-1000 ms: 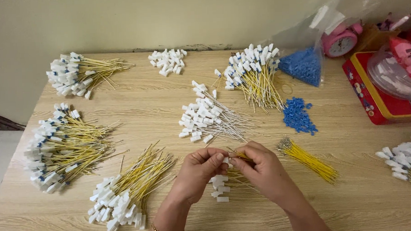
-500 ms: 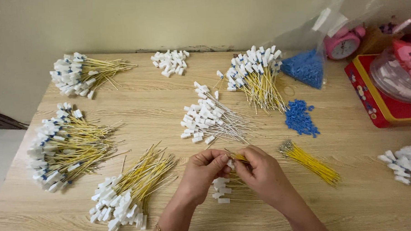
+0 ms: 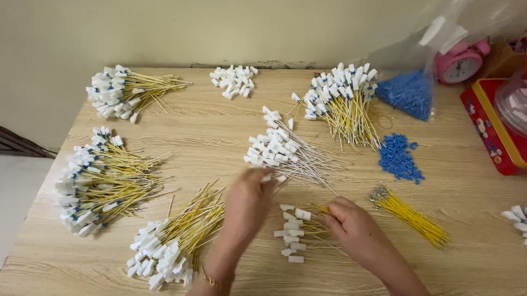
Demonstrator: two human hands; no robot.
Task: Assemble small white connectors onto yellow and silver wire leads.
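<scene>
The head view looks down on a light wooden table (image 3: 488,239) strewn with bundles of yellow wires tipped with white connectors. The left hand (image 3: 248,204) reaches up toward the fan of white-tipped wires (image 3: 284,150) at the table's middle. It is motion-blurred, with its fingertips at the near edge of that fan, touching or just short of it, and I cannot tell whether the fingers are closed on anything. The right hand (image 3: 354,226) rests lower, fingers curled together and pinching a yellow wire (image 3: 323,209) at its upper tip. Just to its left lies a small row of white connectors (image 3: 291,234) on thin wires, between the two hands.

Right of the right hand lies a bare yellow wire bundle (image 3: 412,216), and beyond it a scatter of blue beads (image 3: 398,158). More finished bundles lie at the near left (image 3: 173,244), the left edge (image 3: 98,180), the far left (image 3: 124,91) and the far middle (image 3: 343,101), with a loose heap of white connectors (image 3: 235,80) between the last two. A clear bag of blue beads (image 3: 410,90), a pink alarm clock (image 3: 459,65) and a red tin (image 3: 499,134) stand at the right. A pale wall (image 3: 212,21) rises behind the table.
</scene>
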